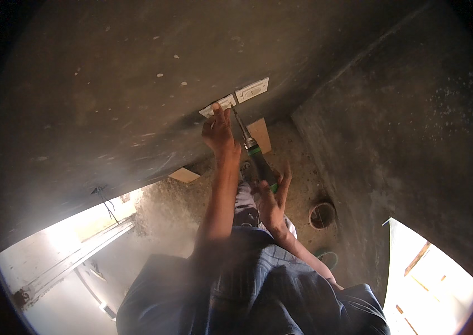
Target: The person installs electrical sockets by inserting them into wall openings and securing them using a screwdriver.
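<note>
Two white rectangular wall plates sit side by side on the dark wall. My left hand (220,129) is at the left wall plate (226,102), a digit pressed on its face and the other fingers curled by its lower edge. In my right hand (274,202) is a black power screwdriver (260,162) with green bands, gripped near its rear end. It tilts up and left, and its thin tip reaches the right end of that same plate. Whether the tip sits in a screw is too small to tell. The right wall plate (252,90) is untouched, just beyond the tip.
A tan board (260,135) leans low by the wall, and another tan piece (184,175) lies further left. A round bucket (322,215) stands on the floor at right, near a side wall (404,128). Loose wires (104,202) stick out at left. Bright openings flank me.
</note>
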`<state>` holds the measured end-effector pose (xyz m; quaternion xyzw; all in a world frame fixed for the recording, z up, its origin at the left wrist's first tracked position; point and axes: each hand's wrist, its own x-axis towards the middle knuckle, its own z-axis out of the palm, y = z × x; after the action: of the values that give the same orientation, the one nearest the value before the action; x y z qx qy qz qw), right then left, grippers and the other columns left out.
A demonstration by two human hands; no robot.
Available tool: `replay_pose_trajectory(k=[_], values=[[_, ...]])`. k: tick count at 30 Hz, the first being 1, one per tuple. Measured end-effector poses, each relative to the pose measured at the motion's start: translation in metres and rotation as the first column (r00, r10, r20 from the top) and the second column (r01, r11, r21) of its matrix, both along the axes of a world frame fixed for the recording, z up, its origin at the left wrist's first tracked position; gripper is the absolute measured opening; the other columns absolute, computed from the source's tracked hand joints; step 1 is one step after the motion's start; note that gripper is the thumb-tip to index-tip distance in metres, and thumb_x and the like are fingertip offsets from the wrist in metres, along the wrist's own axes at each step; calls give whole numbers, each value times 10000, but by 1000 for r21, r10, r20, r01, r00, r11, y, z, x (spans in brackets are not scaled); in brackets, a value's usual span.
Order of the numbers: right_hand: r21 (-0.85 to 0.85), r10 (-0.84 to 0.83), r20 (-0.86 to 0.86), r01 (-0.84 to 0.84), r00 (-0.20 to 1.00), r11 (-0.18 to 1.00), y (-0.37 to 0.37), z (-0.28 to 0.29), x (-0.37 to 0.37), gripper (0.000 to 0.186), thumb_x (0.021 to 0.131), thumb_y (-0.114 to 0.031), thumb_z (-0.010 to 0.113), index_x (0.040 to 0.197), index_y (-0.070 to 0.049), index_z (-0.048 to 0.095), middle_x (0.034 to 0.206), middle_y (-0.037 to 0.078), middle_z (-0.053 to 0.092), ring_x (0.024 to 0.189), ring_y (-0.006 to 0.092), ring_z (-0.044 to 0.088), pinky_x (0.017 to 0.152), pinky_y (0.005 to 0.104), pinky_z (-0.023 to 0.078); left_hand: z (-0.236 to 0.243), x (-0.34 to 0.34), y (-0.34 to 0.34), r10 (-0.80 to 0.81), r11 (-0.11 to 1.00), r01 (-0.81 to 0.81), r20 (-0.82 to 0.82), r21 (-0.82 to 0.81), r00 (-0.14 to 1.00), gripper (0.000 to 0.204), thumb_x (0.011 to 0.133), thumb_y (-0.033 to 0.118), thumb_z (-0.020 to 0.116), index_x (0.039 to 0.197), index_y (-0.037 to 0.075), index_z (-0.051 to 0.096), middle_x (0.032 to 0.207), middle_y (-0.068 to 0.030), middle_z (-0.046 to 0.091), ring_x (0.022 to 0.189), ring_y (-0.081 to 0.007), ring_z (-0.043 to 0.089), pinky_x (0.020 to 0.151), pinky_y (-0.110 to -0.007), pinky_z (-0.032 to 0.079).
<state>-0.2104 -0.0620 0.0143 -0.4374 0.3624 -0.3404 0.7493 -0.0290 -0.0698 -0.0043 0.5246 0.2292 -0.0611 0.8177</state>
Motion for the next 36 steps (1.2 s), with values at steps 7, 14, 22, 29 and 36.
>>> replay_pose_trajectory(k=[7,14,22,29,36], values=[[498,268,48,-256,962,828,-25,-7,-20,484,1032,-363,465,1350,2,445,1008,104,561,668,136,578,578,303,492,-1,-2,0,34,999,-34,32,-7,999,641,888,300,716,1217,-171,431,1191,-241,551,1123,-312,605,1022,-356,506],[-219,197,-207,-242,958,945,-10,-18,-18,377,1026,-304,493,1253,-4,519,1037,101,545,743,159,578,613,312,489,-7,3,2,29,999,-28,40,-28,999,684,884,312,716,1247,-180,409,1180,-233,552,1127,-310,601,1033,-356,506],[758,39,127,-123,991,641,-16,-2,-5,385,1045,-387,412,1200,-48,510,854,66,621,606,104,534,493,240,436,-2,0,-2,98,995,-97,67,-19,993,466,864,291,748,989,-61,470,994,-189,610,998,-272,651,962,-339,555],[448,217,-91,-155,972,881,-36,3,-15,369,1036,-370,452,1178,-38,529,826,82,646,528,142,528,465,311,454,-4,1,1,24,1000,-24,8,-13,1000,604,866,312,734,1170,-100,415,1186,-234,564,1142,-296,599,1021,-352,521],[50,30,-114,-25,993,998,-5,3,-2,438,1025,-417,456,1240,-46,545,862,47,609,585,114,511,505,248,421,-8,1,-1,40,999,-39,48,-26,998,504,867,307,739,1066,-56,452,1129,-212,579,1090,-301,618,982,-367,542]])
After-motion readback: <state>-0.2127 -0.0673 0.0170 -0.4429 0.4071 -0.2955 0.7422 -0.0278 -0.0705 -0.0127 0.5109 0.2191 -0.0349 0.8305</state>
